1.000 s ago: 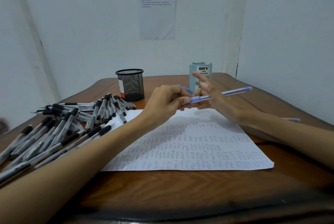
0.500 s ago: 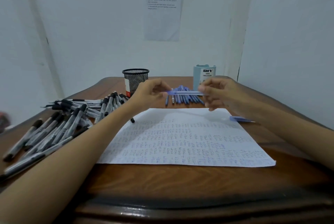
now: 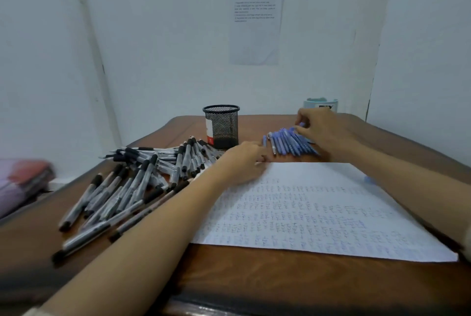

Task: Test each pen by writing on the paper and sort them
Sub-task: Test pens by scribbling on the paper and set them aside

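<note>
A white paper (image 3: pixel 305 213) covered in small blue scribbles lies on the wooden table (image 3: pixel 254 277). Beyond its far edge is a row of blue pens (image 3: pixel 285 143). My right hand (image 3: pixel 323 129) reaches over that row and pinches the end of a blue pen (image 3: pixel 302 125) lying against the others. My left hand (image 3: pixel 242 162) rests at the paper's far left corner, fingers loosely curled and holding nothing. A big pile of black-capped pens (image 3: pixel 142 178) spreads over the table's left side.
A black mesh cup (image 3: pixel 221 124) stands behind the black pens. My right hand partly hides a light blue desk organizer (image 3: pixel 321 104). A small blue piece (image 3: pixel 369 179) lies at the paper's right edge. Folded cloth (image 3: pixel 23 180) sits off the table's left.
Both hands held a blue pen above the paper. The left hand has let go and dropped to the paper's corner; the right hand has carried the pen back to the blue row.
</note>
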`<action>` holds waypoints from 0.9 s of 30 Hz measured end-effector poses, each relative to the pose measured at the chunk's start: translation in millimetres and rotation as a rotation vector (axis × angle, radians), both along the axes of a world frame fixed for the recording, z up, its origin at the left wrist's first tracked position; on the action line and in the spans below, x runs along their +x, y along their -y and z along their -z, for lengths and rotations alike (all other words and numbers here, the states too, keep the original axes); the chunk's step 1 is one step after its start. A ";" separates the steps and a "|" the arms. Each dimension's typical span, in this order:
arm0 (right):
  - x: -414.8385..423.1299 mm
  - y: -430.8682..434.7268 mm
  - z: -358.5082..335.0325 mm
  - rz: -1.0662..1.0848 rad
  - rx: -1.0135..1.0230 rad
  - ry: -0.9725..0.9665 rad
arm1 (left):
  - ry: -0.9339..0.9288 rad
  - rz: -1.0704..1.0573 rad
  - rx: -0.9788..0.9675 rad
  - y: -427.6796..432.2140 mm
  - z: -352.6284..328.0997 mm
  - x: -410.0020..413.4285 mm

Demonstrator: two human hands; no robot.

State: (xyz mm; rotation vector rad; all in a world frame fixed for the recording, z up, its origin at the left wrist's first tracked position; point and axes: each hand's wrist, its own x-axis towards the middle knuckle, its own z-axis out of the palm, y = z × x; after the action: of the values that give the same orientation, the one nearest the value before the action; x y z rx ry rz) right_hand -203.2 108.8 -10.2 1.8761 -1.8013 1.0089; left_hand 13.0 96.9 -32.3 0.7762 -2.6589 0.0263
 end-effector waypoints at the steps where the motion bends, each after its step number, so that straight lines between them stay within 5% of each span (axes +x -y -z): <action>1: -1.1 3.3 6.9 0.043 0.075 -0.037 | 0.009 -0.004 -0.020 0.0 -0.1 0.3; 11: -6.1 -4.4 18.8 0.117 0.320 -0.050 | 0.045 -0.016 -0.042 -6.0 -3.5 -0.5; 17: -15.8 -54.4 -21.2 0.006 0.571 0.213 | 0.077 -0.020 -0.023 -9.3 -2.8 0.5; 27: -72.7 -141.9 -26.7 -0.103 0.987 0.173 | 0.111 -0.036 -0.032 -11.5 -2.9 -0.8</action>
State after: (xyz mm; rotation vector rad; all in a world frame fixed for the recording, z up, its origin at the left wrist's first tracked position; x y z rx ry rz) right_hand -275.9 250.7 16.5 2.4623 -2.6198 0.2772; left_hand 12.2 108.4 -29.4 0.8354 -2.7409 0.1244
